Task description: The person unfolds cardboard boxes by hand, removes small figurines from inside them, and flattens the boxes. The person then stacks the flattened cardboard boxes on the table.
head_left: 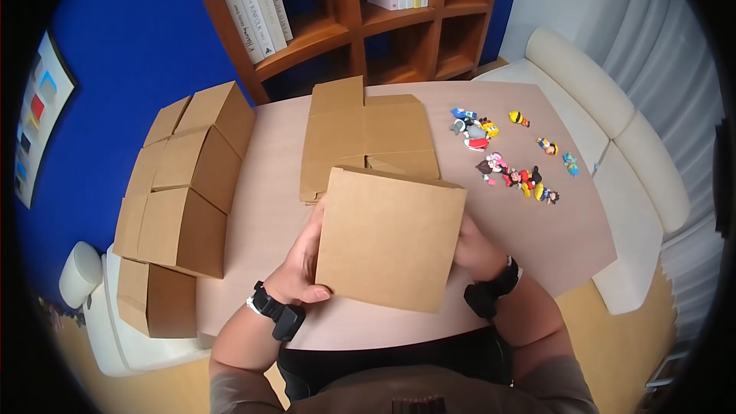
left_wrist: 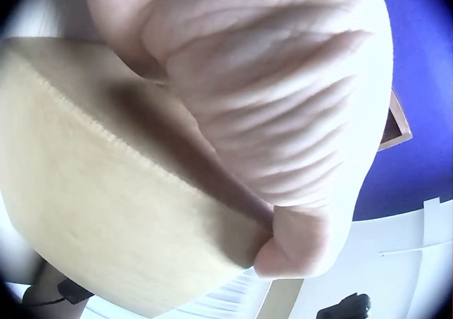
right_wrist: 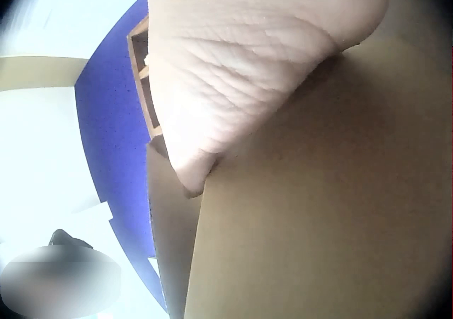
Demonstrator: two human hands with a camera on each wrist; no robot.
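A brown cardboard box [head_left: 391,238] is held between both hands at the near middle of the table, a plain square face turned up to the head camera. My left hand [head_left: 303,264] grips its left side, thumb at the lower corner. The left wrist view shows that palm [left_wrist: 262,92] along the box's side. From the right, my right hand [head_left: 477,249] holds the opposite side, its palm [right_wrist: 241,64] against the cardboard in the right wrist view. The far fingers of both hands are hidden. In the right wrist view a flap [right_wrist: 173,220] stands out beside the box.
Flattened cardboard boxes [head_left: 391,126] lie just beyond the held box. Several folded boxes [head_left: 203,157] line the table's left side. Small toy figures [head_left: 517,176] are scattered at the right of the table [head_left: 567,238]. Behind stand a wooden bookshelf [head_left: 349,34] and a white sofa [head_left: 652,169].
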